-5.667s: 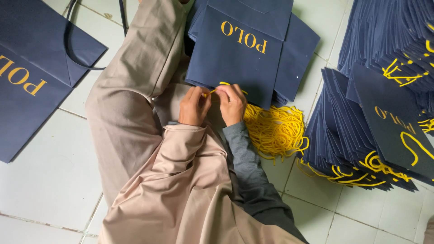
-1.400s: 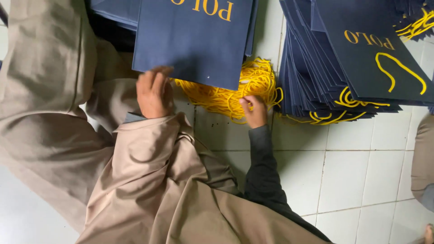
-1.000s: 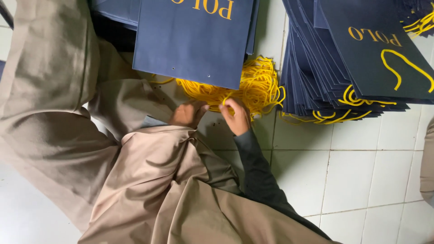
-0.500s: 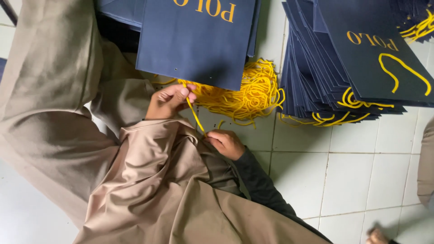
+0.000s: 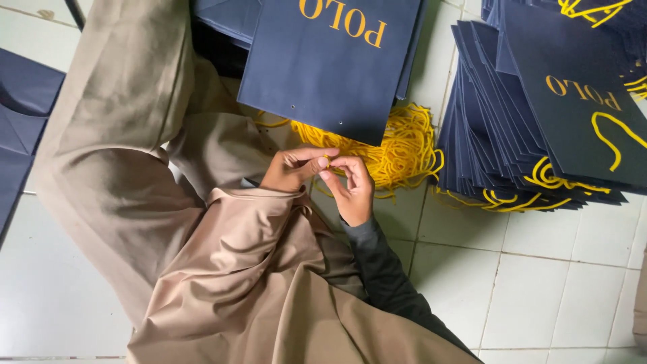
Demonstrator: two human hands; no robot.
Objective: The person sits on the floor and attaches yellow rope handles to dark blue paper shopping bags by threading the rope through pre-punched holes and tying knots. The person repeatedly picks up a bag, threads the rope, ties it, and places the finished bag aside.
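Note:
My left hand [image 5: 294,168] and my right hand [image 5: 351,189] meet fingertip to fingertip and pinch the end of a yellow cord [image 5: 325,160] between them. Just beyond my hands lies a flat navy paper bag [image 5: 330,67] with gold lettering and two small punched holes near its lower edge. A loose pile of yellow cords [image 5: 397,145] lies under and to the right of that bag, close to my right hand.
A tall fanned stack of navy bags with yellow cord handles [image 5: 546,114] fills the right. More navy bags [image 5: 20,114] lie at the far left. My tan-clothed knee [image 5: 114,135] rises at the left. White floor tiles [image 5: 539,283] show at the lower right.
Half a second ago my hands were apart with a cord stretched between them. They have come together in front of the bag's lower edge, fingertips pinching the cord's end.

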